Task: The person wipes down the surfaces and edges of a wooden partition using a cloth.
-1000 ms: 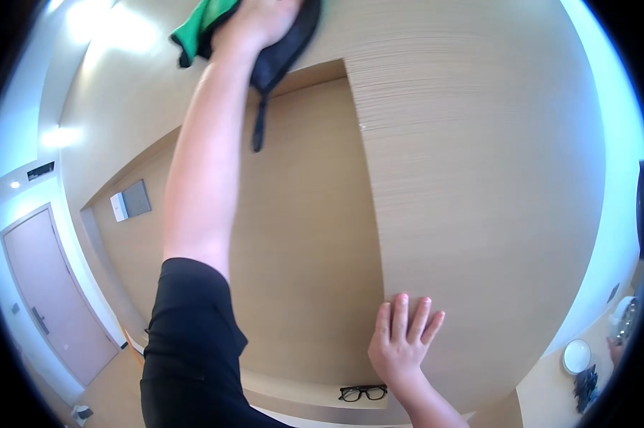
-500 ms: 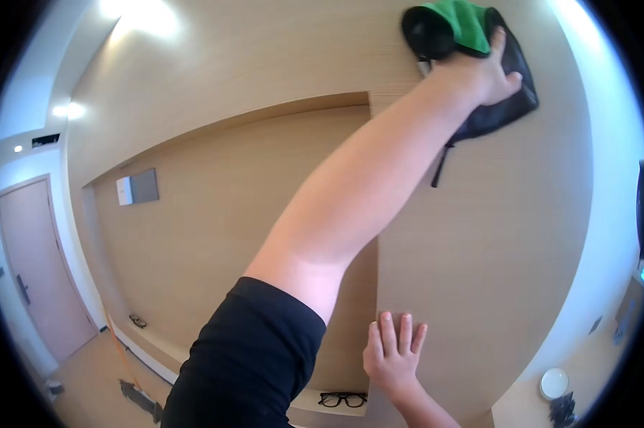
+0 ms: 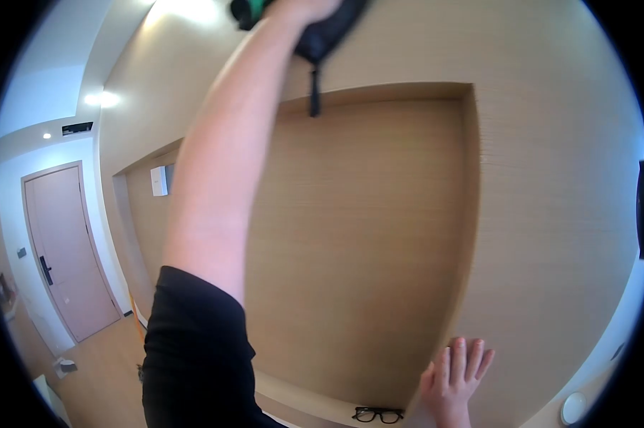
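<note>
Black and green cloth [image 3: 330, 34], one: located at the top edge of view, at the wall [image 3: 550, 214], above the recess [image 3: 364, 214]; blurred. Left hand [image 3: 310, 8]: placed at the cloth; fingers cut off by the frame, so grip cannot be told. Right hand [image 3: 456, 374]: laid open on the wall, beside the recess, nothing held. Glasses [image 3: 378, 414]: set on the ledge [image 3: 315, 402]. Progress: work judged underway, high up; covered and remaining areas cannot be told apart.

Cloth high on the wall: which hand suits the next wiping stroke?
Left, probably: the left hand is up at the cloth, while the right hand is low beside the recess, holding nothing visible.
</note>
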### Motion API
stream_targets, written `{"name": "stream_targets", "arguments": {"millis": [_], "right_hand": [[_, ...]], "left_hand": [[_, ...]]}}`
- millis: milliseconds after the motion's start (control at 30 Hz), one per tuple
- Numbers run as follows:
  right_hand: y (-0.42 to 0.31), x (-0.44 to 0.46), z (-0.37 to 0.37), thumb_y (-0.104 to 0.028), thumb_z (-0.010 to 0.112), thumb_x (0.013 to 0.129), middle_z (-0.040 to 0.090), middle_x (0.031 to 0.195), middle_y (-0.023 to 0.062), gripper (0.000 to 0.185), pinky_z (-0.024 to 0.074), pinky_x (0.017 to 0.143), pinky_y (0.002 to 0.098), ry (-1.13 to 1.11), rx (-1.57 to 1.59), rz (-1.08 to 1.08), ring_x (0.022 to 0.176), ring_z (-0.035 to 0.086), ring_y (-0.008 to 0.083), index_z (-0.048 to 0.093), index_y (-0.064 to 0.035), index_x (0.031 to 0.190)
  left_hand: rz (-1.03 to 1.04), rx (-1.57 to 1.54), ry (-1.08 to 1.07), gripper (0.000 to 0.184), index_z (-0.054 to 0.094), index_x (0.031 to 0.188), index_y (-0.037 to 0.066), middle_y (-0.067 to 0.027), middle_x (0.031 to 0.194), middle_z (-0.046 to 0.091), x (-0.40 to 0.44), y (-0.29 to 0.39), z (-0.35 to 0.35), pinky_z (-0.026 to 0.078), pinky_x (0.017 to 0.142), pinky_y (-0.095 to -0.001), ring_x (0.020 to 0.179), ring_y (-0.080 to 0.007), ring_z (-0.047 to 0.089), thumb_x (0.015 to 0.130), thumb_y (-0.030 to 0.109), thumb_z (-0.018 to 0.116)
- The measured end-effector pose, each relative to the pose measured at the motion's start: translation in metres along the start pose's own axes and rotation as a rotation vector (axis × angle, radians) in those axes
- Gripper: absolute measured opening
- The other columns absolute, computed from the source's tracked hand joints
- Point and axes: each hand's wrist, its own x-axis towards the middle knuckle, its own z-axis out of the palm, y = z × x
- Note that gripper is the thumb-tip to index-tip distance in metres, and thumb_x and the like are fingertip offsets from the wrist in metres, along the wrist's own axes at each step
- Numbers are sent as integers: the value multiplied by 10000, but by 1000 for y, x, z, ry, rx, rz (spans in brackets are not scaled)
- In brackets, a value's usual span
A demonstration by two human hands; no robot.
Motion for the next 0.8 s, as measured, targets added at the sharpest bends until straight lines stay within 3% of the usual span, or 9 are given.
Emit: {"name": "stream_targets", "arguments": {"millis": [33, 133, 300, 400, 600, 633, 733, 800], "right_hand": [[0, -1, 0, -156, 531, 876, 425, 1440, 233, 425, 204, 1098, 718, -13, -5, 8, 1375, 300, 537, 482, -5, 1271], [6, -4, -6, -168, 514, 898, 388, 1475, 252, 473, 224, 1074, 733, -38, -33, -11, 1362, 302, 560, 450, 8, 1332], [2, 0, 5, -214, 464, 973, 354, 1508, 251, 535, 234, 1107, 672, 41, -70, -7, 1377, 303, 526, 363, -4, 1455], [-16, 16, 15, -427, 421, 990, 360, 1502, 240, 574, 262, 1091, 663, 82, -43, 103, 1385, 304, 483, 469, -2, 1374], [-12, 11, 10, -339, 533, 984, 338, 1489, 293, 663, 287, 1092, 642, 20, -129, 57, 1348, 348, 486, 291, 9, 1494], [-13, 9, 13, -372, 541, 968, 357, 1455, 291, 612, 312, 1027, 706, 53, -143, 84, 1308, 367, 518, 375, -4, 1429], [-10, 5, 10, -260, 430, 1019, 349, 1513, 249, 537, 238, 1138, 596, 66, -113, 107, 1399, 306, 471, 326, -19, 1487], [7, -1, 16, -283, 426, 1029, 339, 1520, 246, 543, 235, 1148, 563, 69, -103, 86, 1408, 307, 445, 317, -23, 1493]], "left_hand": [[-62, 14, 12, 836, 175, 1537, 18, -206, 1615, 69, 18, -45, 7, 68, 1222, -410, 1499, -352, 33, 968, 610, 331], [-52, 180, -45, 582, 385, 1487, 232, -253, 1593, 110, 16, -156, -9, 97, 1215, -402, 1492, -381, 57, 1011, 525, 223], [-83, 222, 28, 561, 379, 1486, 171, -260, 1587, 130, -16, -362, -34, 110, 1210, -392, 1486, -392, 88, 1025, 459, 238], [-100, 275, 47, 556, 364, 1491, 157, -265, 1585, 133, -56, -439, -53, 124, 1204, -397, 1481, -398, 102, 1019, 439, 276], [-106, 316, 113, 562, 334, 1501, 130, -273, 1582, 139, -131, -512, -72, 152, 1192, -408, 1472, -411, 129, 1007, 399, 353], [-110, 317, 119, 565, 329, 1503, 125, -275, 1581, 140, -140, -517, -75, 157, 1191, -409, 1471, -413, 134, 1005, 392, 366], [-119, 313, 137, 578, 313, 1508, 112, -279, 1579, 143, -164, -525, -76, 171, 1185, -414, 1467, -420, 148, 1000, 372, 404], [-103, 310, 168, 589, 303, 1511, 103, -282, 1578, 145, -179, -518, -74, 180, 1181, -418, 1464, -424, 157, 996, 359, 430]]}}
